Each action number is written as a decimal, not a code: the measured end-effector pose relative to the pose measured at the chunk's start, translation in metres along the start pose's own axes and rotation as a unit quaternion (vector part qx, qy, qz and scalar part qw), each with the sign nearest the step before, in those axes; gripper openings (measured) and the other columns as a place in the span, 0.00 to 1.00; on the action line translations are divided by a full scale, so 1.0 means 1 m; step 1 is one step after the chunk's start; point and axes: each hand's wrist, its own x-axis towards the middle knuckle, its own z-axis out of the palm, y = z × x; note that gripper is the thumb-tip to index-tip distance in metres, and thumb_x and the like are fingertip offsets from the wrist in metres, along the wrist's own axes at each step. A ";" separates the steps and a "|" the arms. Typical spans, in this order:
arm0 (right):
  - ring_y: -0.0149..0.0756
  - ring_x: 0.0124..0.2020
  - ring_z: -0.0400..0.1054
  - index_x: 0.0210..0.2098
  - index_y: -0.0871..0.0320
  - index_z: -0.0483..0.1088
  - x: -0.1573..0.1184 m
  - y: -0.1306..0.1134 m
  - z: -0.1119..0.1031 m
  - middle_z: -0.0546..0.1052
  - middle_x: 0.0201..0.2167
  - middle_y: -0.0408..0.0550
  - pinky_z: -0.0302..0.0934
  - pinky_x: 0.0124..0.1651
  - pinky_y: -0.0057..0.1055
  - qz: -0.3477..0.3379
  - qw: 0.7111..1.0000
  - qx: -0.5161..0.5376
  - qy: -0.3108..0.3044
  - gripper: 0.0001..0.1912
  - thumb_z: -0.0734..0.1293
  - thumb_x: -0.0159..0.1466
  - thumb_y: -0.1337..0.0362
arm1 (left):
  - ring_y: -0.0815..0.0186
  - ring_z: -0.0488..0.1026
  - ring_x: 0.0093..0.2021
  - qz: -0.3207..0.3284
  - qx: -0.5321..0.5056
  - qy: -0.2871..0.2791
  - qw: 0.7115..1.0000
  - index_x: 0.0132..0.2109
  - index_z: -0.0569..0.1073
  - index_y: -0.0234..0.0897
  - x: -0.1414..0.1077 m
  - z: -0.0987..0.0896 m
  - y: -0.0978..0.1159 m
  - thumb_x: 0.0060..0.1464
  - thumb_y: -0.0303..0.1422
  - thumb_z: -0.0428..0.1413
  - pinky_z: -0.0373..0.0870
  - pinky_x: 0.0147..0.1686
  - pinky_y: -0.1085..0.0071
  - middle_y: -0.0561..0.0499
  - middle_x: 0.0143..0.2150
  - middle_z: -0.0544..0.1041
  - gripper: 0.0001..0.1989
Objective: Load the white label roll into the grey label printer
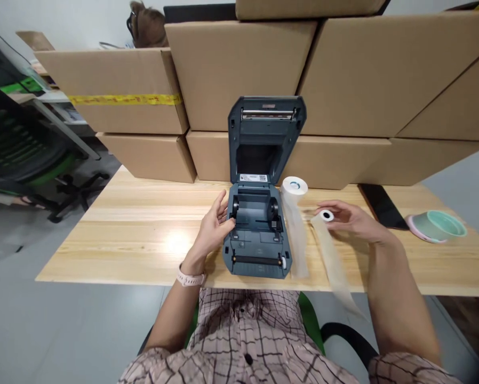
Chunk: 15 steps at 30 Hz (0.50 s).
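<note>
A dark grey label printer [255, 245] stands on the wooden table with its lid [266, 133] raised and its inner bay exposed. My left hand [214, 226] grips the printer's left side, the thumb over its edge. In my right hand [345, 218] is a small paper roll [323, 218], held upright, its loose strip trailing down past the table's front edge. Between the printer and that roll stands a larger white roll [294, 186], with its strip [297, 240] lying toward the front edge.
Cardboard boxes [239, 69] are stacked along the table's back. A black phone [383, 207] and a green round container [439, 225] lie to the right on the table [143, 229]. An office chair [27, 144] stands at the left. Part of another person's head [149, 26] shows behind the boxes.
</note>
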 end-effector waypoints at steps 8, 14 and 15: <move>0.54 0.72 0.61 0.67 0.38 0.64 0.015 -0.012 -0.021 0.73 0.66 0.48 0.63 0.69 0.58 -0.032 0.999 -0.013 -0.021 0.41 0.79 0.58 0.53 | 0.52 0.69 0.69 0.022 0.010 -0.006 1.000 0.77 0.50 0.40 0.000 -0.001 -0.004 0.58 0.32 0.60 0.63 0.70 0.48 0.35 0.74 0.64 0.45; 0.55 0.69 0.63 0.66 0.50 0.64 0.087 -0.031 0.007 0.70 0.68 0.54 0.57 0.72 0.55 -0.038 0.997 -0.033 -0.050 0.49 0.82 0.48 0.56 | 0.53 0.66 0.71 0.035 0.022 -0.024 0.999 0.78 0.47 0.41 -0.002 0.001 0.000 0.60 0.32 0.58 0.60 0.71 0.51 0.36 0.75 0.63 0.44; 0.55 0.67 0.66 0.63 0.52 0.66 0.098 -0.033 0.014 0.73 0.65 0.55 0.58 0.71 0.55 -0.034 0.997 -0.042 -0.048 0.48 0.83 0.46 0.55 | 0.53 0.66 0.71 0.037 0.023 -0.025 0.999 0.78 0.47 0.41 -0.002 0.002 0.000 0.60 0.32 0.58 0.60 0.71 0.50 0.36 0.75 0.62 0.44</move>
